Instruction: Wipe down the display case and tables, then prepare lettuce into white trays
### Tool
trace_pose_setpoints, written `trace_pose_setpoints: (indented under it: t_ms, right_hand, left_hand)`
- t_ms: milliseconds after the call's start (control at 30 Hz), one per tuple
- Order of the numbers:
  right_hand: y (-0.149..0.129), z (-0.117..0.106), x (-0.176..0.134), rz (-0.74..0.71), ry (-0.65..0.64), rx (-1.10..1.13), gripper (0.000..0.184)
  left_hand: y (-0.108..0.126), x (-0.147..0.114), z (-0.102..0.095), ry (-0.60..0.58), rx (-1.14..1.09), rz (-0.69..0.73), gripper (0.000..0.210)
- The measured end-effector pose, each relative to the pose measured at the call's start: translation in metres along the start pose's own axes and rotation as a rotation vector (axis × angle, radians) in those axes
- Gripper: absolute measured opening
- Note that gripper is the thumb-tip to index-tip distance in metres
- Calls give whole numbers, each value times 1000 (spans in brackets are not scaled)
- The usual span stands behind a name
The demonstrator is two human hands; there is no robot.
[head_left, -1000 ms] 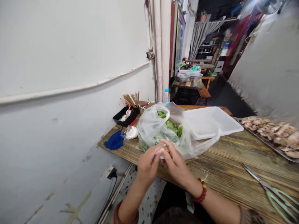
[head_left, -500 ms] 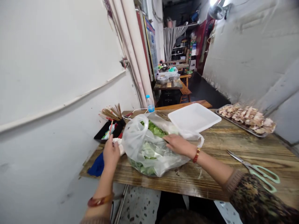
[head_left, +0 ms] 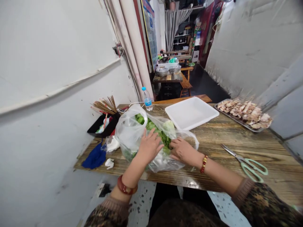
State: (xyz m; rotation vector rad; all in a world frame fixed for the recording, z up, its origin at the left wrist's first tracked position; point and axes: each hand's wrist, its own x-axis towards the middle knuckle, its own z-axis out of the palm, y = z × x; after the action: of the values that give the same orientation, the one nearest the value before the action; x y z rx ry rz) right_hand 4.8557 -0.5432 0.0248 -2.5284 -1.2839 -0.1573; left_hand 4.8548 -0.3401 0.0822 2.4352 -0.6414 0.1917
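A translucent plastic bag (head_left: 129, 135) full of green leafy lettuce (head_left: 151, 124) lies at the near edge of the wooden table, its mouth facing up. My left hand (head_left: 150, 145) is over the bag's opening with fingers spread, at the leaves and holding nothing. On the bag's right side, my right hand (head_left: 183, 151) has its fingers curled on the plastic rim; their tips are partly hidden. A crumpled white tissue (head_left: 109, 163) and a blue cloth (head_left: 94, 156) lie to the left of the bag.
Behind the bag stand a white plastic tray (head_left: 191, 112) and a water bottle (head_left: 147, 100). Scissors (head_left: 246, 164) with green handles lie at right, below a tray of skewered meat (head_left: 246, 113). A black box (head_left: 103, 124) with wooden sticks sits by the left wall.
My left hand has moved right, from beside the white tissue to above the lettuce, and its fingers have spread. A crumpled tissue now shows on the table. More lettuce is visible.
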Motion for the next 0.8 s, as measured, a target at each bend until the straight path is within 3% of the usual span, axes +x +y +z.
trace_pose_setpoints:
  t_ms: [67, 167, 300, 433, 500, 567, 700, 800]
  right_hand:
    - [-2, 1, -11, 16, -3, 52, 29]
    - [-8, 3, -22, 13, -1, 92, 29]
    - [-7, 6, -31, 23, 35, 189, 31]
    - [11, 3, -27, 130, 23, 340, 31]
    - [16, -5, -18, 199, 30, 378, 31]
    - [11, -16, -5, 224, 115, 380, 30]
    - [-16, -27, 21, 127, 282, 400, 23]
    - [-28, -13, 30, 142, 173, 417, 20]
  left_hand:
    - [-9, -11, -7, -78, 127, 18, 5]
    - [-7, -40, -19, -147, 259, 46, 19]
    - [2, -85, -29, -128, 432, 6, 21]
    - [1, -116, -35, -158, 613, -122, 25]
    - [2, -119, -34, -165, 664, -211, 21]
    - [7, -115, -30, -138, 661, -246, 16]
    - [27, -93, -15, -44, 564, -132, 18]
    - [36, -85, 1, -140, 481, -28, 22]
